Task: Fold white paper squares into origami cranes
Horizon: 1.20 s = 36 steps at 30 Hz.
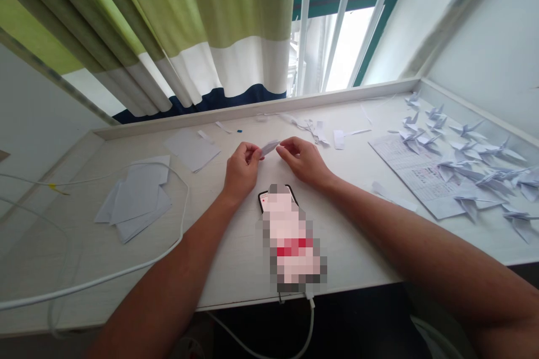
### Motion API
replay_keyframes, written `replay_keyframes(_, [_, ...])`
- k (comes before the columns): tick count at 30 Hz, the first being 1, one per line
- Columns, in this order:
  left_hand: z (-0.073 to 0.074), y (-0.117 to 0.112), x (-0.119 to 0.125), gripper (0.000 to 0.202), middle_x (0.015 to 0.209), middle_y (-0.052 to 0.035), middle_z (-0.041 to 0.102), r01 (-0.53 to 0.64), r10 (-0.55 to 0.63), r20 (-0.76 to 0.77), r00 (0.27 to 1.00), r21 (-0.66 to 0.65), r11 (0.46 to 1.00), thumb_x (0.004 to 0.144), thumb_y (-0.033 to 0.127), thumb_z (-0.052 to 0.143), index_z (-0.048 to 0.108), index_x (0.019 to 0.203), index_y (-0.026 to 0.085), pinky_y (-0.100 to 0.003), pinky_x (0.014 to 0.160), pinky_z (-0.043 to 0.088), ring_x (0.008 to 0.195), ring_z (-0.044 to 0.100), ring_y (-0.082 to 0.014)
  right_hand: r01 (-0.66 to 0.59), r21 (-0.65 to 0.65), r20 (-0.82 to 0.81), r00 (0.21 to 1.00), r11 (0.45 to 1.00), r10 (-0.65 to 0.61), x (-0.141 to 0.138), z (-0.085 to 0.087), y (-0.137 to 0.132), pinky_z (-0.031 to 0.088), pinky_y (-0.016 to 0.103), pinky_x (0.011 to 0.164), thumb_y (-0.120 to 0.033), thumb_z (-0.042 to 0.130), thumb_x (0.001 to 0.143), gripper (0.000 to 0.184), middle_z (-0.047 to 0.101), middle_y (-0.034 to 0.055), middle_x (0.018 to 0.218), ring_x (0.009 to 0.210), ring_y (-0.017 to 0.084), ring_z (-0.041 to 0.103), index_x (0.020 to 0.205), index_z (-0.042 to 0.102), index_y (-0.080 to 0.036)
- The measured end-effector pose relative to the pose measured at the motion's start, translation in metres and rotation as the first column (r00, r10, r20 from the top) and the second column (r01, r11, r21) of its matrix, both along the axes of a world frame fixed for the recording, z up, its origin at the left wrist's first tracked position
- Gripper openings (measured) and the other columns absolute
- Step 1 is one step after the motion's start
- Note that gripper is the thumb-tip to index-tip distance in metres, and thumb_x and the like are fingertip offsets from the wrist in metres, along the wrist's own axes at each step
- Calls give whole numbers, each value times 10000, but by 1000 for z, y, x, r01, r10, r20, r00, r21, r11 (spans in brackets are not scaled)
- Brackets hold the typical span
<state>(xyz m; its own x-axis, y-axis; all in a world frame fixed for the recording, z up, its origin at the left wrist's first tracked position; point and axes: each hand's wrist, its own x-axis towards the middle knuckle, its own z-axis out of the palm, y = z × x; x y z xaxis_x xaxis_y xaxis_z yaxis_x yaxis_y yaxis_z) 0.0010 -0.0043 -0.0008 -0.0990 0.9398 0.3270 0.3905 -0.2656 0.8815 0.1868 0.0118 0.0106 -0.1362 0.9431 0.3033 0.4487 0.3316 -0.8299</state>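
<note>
Between my hands, above the middle of the desk, is a small piece of folded white paper [269,149]. My left hand [244,171] pinches its left end between thumb and fingers. At the other end, my right hand [302,161] has its thumb and fingertips drawn together at the paper's tip. How many folds the paper has is too small to tell. Just below the hands lies a phone [290,235], its screen blurred out.
Many folded paper cranes [463,165] crowd the right side, some on a printed sheet [412,174]. White paper sheets [137,190] lie at left, with another stack [191,148] behind. Torn scraps [318,132] lie near the back edge. A white cable [183,219] loops across the left.
</note>
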Motion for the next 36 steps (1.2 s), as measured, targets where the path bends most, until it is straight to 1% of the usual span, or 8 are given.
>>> replay_keyframes(5, [-4, -1, 10, 250, 816, -33, 751, 125, -112, 204, 973, -51, 991, 860, 416, 754, 629, 873, 200, -286, 707, 530, 760, 730, -180, -98, -89, -195, 978, 991, 79, -4, -1, -2, 575, 355, 781, -376, 697, 910, 213, 794, 80, 851, 811, 221, 745, 811, 705, -187])
replay_keyframes(9, [-3, 0, 11, 324, 924, -65, 767, 211, -171, 338, 925, -84, 974, 748, 439, 852, 691, 832, 171, -281, 725, 535, 778, 698, -159, -112, -119, -348, 935, 987, 64, -3, -3, 0, 585, 344, 768, -436, 803, 819, 284, 796, 72, 847, 796, 216, 752, 903, 703, -184])
replay_keyframes(12, [-1, 0, 11, 352, 987, -78, 776, 240, -177, 419, 891, -103, 965, 702, 425, 891, 713, 856, 164, -298, 756, 553, 815, 713, -170, -116, -145, -416, 908, 983, 46, -2, -2, 1, 589, 342, 757, -459, 872, 739, 357, 796, 72, 846, 788, 215, 752, 875, 689, -183])
replay_keyframes(15, [0, -2, 11, 349, 947, -64, 776, 243, -182, 418, 890, -98, 965, 685, 393, 909, 722, 884, 176, -309, 758, 563, 825, 722, -183, -145, -162, -442, 895, 976, 60, -2, -1, 1, 594, 360, 781, -484, 875, 730, 363, 797, 81, 837, 789, 220, 748, 834, 721, -173])
replay_keyframes(19, [2, -4, 11, 280, 1008, -76, 772, 246, -222, 309, 925, -40, 969, 731, 402, 876, 738, 841, 184, -316, 789, 575, 919, 717, -206, -221, -133, -412, 899, 966, 149, -2, 1, -2, 585, 387, 895, -496, 814, 800, 330, 816, 76, 934, 909, 231, 747, 904, 799, -182])
replay_keyframes(25, [1, -3, 9, 298, 957, -70, 790, 199, -180, 278, 944, -43, 979, 752, 445, 862, 773, 894, 198, -338, 792, 580, 860, 727, -207, -350, -172, -541, 815, 921, 209, -2, -2, -2, 606, 393, 897, -500, 834, 793, 396, 811, 67, 982, 894, 203, 734, 1036, 809, -188])
replay_keyframes(33, [4, -3, 7, 340, 904, -72, 800, 210, -187, 341, 921, -33, 977, 719, 459, 890, 804, 898, 183, -338, 779, 581, 835, 734, -213, -309, -192, -560, 814, 931, 155, 1, -3, -1, 609, 408, 880, -489, 912, 707, 474, 810, 71, 915, 838, 204, 740, 1038, 791, -173])
replay_keyframes(36, [4, -3, 6, 339, 894, -71, 797, 204, -180, 342, 922, -37, 978, 710, 456, 897, 801, 880, 179, -337, 781, 581, 833, 732, -211, -299, -169, -531, 831, 939, 169, 2, -1, -2, 606, 383, 845, -506, 906, 707, 433, 798, 65, 891, 824, 200, 731, 955, 784, -172])
